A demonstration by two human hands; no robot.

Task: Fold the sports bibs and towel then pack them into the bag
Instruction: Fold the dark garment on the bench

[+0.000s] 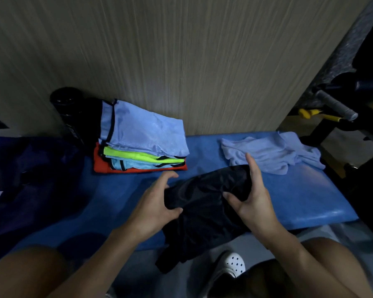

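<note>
No legible text; white lettering on the black bottle (67,108) too blurred

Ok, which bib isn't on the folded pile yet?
The black bib, gripped by the left hand and right hand at the front edge of the bench. The light blue, yellow and red ones lie folded in the pile.

A black bib (202,203), crumpled, is gripped by the left hand (155,203) and the right hand (252,201) at the front edge of the blue bench (299,201), with its lower part hung off that edge. A stack of folded bibs (140,145), light blue over neon yellow, light blue and red, is set at the bench's back edge. A pale blue towel (271,153) is left crumpled near the bench's right end, and a dark navy bag (24,168) at its left.
</note>
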